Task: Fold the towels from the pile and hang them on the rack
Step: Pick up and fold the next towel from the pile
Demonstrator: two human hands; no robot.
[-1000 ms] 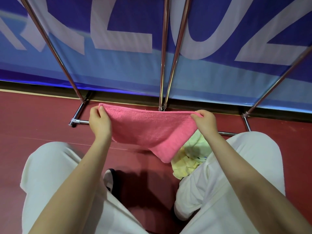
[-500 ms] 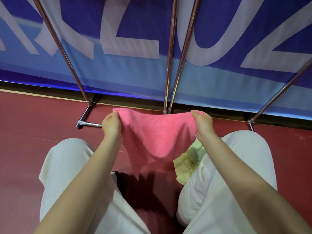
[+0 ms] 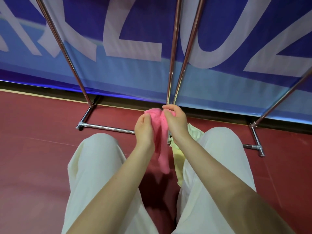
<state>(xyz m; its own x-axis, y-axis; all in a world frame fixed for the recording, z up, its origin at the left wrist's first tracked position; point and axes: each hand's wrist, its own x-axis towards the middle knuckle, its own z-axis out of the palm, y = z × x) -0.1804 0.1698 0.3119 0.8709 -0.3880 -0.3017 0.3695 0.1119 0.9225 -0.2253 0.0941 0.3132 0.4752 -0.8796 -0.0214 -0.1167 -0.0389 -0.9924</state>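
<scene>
Pink towel doubled over, both hands pinching it together in front of the rack.

We see the pink towel (image 3: 161,132) folded in half and hanging down between the knees, its top edges brought together. The left hand (image 3: 144,130) grips 1 side with curled fingers, the right hand (image 3: 176,123) pinches the other, thumb and fingers clamped on the cloth, and the 2 hands are almost touching. Just behind the right wrist we catch a yellow-green towel (image 3: 179,159) lying against the right trouser leg (image 3: 217,166). Beyond the hands stand the chrome rack poles (image 3: 172,53), their base bar (image 3: 108,127) flat on the red floor (image 3: 33,149), and a blue banner (image 3: 135,78) with big white letters fills the background.
</scene>
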